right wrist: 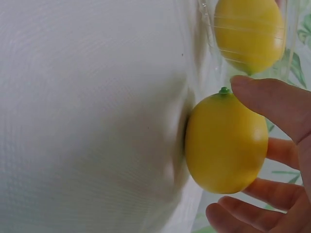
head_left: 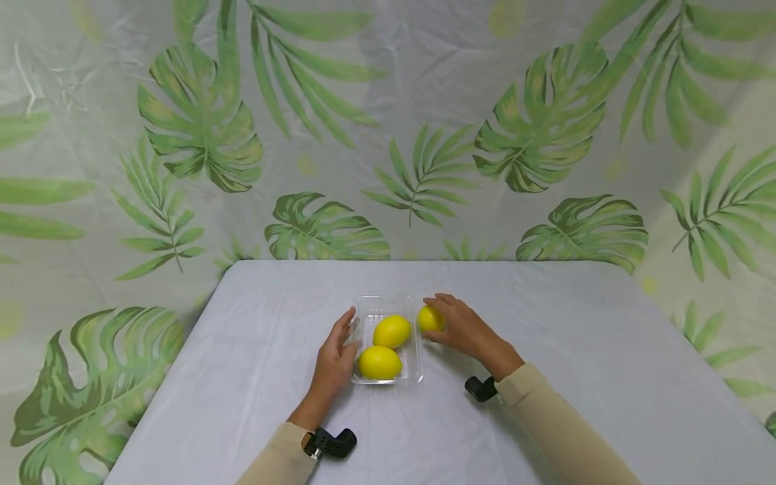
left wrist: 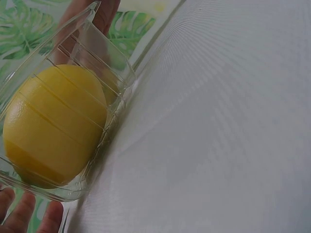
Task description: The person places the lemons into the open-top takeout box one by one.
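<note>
Table point(head_left: 254, 377) center: my left hand point(head_left: 335, 356) lay flat against tray point(head_left: 415, 367); my right hand point(head_left: 463, 328) gripped lemon point(head_left: 430, 318) beside tray's right edge.

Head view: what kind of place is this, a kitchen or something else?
Probably a staged recording corner, not a kitchen: a table under a plain white cloth, a leaf-print sheet hung behind it, and little besides a clear tray of lemons.

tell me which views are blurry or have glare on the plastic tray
Head view: sharp, even light, faint sheen on the clear tray. Left wrist view: close up, ribbed tray wall streaks the lemon behind it. Right wrist view: table cloth soft; held lemon and fingers fairly sharp.
</note>
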`<control>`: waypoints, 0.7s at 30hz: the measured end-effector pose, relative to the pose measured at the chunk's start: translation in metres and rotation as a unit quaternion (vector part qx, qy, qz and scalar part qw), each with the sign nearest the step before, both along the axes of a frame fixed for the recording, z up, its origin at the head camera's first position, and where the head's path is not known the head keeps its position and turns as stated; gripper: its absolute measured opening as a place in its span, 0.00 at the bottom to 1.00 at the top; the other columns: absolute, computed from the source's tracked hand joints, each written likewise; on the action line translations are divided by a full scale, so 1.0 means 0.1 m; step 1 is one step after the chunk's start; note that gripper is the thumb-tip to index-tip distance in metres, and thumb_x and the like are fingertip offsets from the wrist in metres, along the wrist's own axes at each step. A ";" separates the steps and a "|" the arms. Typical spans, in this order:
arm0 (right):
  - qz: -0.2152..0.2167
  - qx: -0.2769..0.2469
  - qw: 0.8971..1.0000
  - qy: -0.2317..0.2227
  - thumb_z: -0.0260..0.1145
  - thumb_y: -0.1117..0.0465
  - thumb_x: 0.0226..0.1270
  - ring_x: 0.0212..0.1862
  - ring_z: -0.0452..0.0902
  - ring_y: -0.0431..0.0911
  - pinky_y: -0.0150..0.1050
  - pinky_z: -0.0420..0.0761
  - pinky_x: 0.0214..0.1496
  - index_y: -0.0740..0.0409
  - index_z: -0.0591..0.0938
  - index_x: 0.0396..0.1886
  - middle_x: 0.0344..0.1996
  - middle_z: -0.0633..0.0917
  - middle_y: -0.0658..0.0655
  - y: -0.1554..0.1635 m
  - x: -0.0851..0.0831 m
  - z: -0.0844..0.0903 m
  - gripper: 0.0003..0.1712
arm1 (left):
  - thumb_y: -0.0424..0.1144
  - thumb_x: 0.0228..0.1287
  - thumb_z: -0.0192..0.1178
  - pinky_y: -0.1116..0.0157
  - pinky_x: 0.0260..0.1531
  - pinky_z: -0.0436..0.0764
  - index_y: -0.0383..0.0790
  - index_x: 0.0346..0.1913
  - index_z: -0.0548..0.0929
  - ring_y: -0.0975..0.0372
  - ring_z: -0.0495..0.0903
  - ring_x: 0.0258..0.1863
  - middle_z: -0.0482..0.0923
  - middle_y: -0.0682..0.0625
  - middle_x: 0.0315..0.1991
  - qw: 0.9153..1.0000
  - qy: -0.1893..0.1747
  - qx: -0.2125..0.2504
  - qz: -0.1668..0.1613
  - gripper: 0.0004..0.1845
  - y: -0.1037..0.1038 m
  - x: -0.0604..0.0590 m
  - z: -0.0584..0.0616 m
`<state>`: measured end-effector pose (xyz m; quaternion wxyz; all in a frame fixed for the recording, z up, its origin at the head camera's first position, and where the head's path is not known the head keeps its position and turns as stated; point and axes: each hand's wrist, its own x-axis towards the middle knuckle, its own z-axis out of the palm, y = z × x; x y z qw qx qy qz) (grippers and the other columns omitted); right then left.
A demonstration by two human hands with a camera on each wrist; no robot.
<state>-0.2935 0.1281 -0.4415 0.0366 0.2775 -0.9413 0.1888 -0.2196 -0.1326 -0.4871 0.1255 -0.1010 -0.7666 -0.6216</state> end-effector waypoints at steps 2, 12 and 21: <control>0.002 -0.001 1.000 0.002 0.72 0.48 0.57 0.61 0.70 0.61 0.56 0.73 0.62 0.60 0.72 0.66 0.64 0.71 0.67 0.00 0.00 -0.01 0.39 | 0.24 0.68 0.46 0.59 0.66 0.61 0.40 0.73 0.59 0.55 0.62 0.70 0.58 0.48 0.73 1.000 -0.007 -0.003 -0.002 0.31 -0.01 0.00 0.00; 0.004 -0.012 1.000 0.004 0.74 0.52 0.56 0.59 0.72 0.57 0.52 0.74 0.62 0.61 0.73 0.64 0.61 0.74 0.63 -0.01 -0.02 -0.06 0.37 | 0.23 0.68 0.47 0.57 0.66 0.62 0.41 0.73 0.60 0.57 0.63 0.70 0.59 0.47 0.73 1.000 0.000 -0.002 0.004 0.31 0.01 -0.03 -0.07; 0.008 -0.012 1.000 0.005 0.74 0.53 0.57 0.59 0.72 0.57 0.51 0.73 0.63 0.61 0.73 0.64 0.61 0.74 0.63 -0.01 -0.04 -0.08 0.36 | 0.22 0.67 0.46 0.54 0.66 0.61 0.37 0.73 0.59 0.51 0.62 0.70 0.58 0.43 0.73 1.000 -0.003 0.000 0.005 0.31 0.01 -0.03 -0.04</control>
